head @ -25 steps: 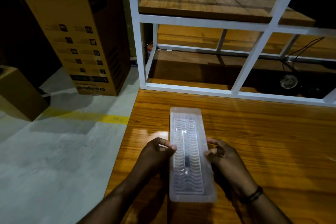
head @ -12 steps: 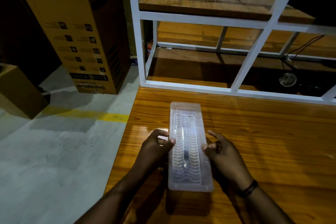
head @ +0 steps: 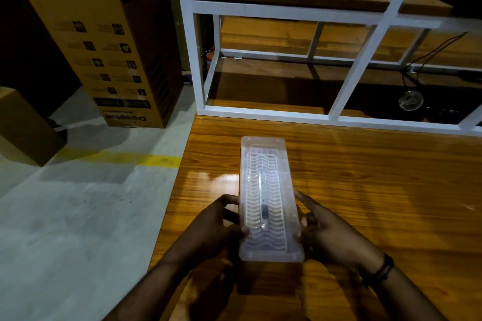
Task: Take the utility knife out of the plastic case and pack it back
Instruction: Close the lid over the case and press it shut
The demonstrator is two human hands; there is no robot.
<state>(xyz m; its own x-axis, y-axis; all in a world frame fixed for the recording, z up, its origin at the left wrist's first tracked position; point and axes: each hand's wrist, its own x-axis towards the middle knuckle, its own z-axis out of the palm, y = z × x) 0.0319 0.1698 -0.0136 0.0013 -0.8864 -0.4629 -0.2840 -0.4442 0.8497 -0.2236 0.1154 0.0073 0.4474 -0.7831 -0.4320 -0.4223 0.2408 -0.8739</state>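
Note:
A long translucent plastic case (head: 266,164) with a ribbed, wavy lid lies lengthwise on the wooden table (head: 378,190), its lid closed. Through the lid I make out the utility knife (head: 264,212) as a slim pale shape with a small dark slider. My left hand (head: 216,227) grips the case's left edge near its close end, thumb on top. My right hand (head: 328,232) holds the right edge, fingers along the side. The near end of the case looks slightly raised off the table.
A white metal shelf frame (head: 263,112) with wooden shelves stands at the table's far edge. The table's left edge drops to a grey floor with a yellow line (head: 146,159). Cardboard boxes (head: 104,41) stand on the floor at left. Cables and a round object (head: 410,99) lie on the lower shelf at right.
Both hands have slid nearer along the case's sides toward its close end. The case stays closed and in about the same place on the table.

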